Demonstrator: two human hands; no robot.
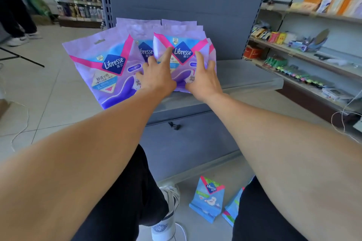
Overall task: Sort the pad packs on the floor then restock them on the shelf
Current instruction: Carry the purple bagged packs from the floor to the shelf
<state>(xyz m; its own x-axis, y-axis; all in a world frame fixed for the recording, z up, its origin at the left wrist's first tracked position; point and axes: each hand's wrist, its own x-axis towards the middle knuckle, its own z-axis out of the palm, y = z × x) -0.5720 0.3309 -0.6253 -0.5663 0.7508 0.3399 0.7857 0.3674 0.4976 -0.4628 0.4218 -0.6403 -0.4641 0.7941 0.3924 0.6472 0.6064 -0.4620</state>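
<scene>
both hands spread flat: left hand [156, 78] and right hand [203, 80] press the front purple pack [182, 49] upright on the shelf [244, 76] near its front edge, prob. squaring the row. blue packs [208, 198] wait on the floor [49, 88].
</scene>
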